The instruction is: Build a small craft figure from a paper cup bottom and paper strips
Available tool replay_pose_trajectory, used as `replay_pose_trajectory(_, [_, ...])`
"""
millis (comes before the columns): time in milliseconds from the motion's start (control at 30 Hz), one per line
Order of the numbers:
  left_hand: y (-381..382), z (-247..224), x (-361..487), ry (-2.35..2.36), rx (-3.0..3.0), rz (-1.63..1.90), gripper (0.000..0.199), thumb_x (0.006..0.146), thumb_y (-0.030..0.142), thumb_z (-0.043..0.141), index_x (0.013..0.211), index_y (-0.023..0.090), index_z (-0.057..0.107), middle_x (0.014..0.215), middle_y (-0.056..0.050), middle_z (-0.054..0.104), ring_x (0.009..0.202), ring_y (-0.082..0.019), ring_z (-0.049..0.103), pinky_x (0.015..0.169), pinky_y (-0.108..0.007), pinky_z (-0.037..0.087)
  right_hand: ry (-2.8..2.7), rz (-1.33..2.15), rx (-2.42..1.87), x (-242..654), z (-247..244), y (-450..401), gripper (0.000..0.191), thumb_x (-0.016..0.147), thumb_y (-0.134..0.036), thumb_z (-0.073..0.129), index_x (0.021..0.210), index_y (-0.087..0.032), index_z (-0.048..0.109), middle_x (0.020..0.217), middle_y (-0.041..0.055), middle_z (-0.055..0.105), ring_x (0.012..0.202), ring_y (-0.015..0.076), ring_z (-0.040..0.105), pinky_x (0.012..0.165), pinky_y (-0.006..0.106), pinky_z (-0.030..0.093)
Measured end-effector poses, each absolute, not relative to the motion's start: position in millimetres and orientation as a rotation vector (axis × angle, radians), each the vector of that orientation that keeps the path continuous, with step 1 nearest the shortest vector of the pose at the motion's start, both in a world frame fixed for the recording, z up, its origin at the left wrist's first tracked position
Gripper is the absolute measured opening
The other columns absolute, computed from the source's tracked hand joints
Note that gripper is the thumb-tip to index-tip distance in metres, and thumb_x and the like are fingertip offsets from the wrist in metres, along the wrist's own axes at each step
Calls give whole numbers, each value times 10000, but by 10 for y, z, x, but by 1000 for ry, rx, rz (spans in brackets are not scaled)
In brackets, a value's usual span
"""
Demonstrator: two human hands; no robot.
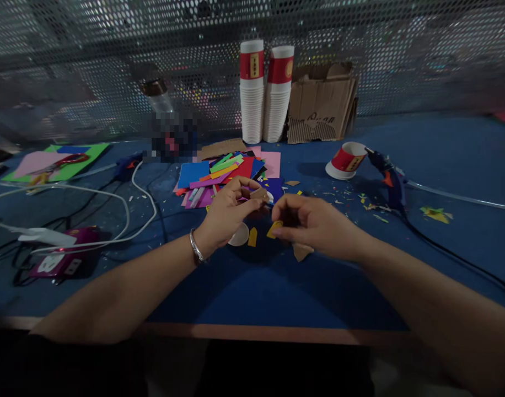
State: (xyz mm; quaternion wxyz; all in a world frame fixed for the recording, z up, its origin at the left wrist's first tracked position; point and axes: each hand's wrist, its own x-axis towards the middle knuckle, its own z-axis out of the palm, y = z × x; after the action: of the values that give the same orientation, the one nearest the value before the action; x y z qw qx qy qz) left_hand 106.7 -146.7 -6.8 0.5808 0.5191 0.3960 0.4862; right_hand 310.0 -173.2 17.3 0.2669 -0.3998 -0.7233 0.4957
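Observation:
My left hand [234, 212], with a silver bracelet at the wrist, pinches a small brown cardboard piece [259, 193]. Close by on the right, my right hand [308, 223] grips a small yellow piece [274, 229] between thumb and fingers. Below and between the hands, another yellow piece [252, 237] with a pointed top lies on the blue table beside a white disc [239, 235]. A torn cardboard scrap [302, 251] rests under my right hand. Behind my left hand is a pile of coloured paper [236, 168].
Two paper cup stacks [251, 105] and a cardboard box [321, 107] stand at the back. A cup with a rim base [347, 161] leans beside a glue gun [391, 182] on the right. Cables, a purple power strip [66, 253] and scissors [58, 165] lie left.

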Motion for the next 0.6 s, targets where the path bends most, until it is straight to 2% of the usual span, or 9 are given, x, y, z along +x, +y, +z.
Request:
replay_pose_trajectory(133, [-1541,-38,1093,935,1180,1065,289,779,185,789,960,184,563,882,6,685,711,-131,717,646,-272,609,-1594,1335,-1008,3157,208,-1689,335,782,-388,849,883,-194,595,800,-16,597,718,127,564,673,287,466])
replay_pose_trajectory(233, [-1599,-24,1113,939,1184,1009,328,770,195,810,957,185,540,903,4,682,750,-156,748,664,-285,619,-1484,1311,-996,3157,164,-1640,425,701,-440,916,854,-193,606,810,-18,588,726,124,534,676,291,451])
replay_pose_trajectory(467, [-1645,-79,1125,882,1236,966,329,786,221,812,970,189,542,901,15,638,736,-133,709,711,-332,636,-1426,1356,-1023,3142,85,-1599,467,660,-472,937,851,-190,617,797,-24,590,708,121,538,674,298,453])
replay_pose_trajectory(600, [-1645,-109,1112,851,1280,966,334,795,237,815,988,186,548,903,12,637,746,-132,704,715,-319,627,-1440,1343,-1026,3146,70,-1584,464,658,-464,938,837,-191,608,785,-29,587,684,115,526,650,290,444])
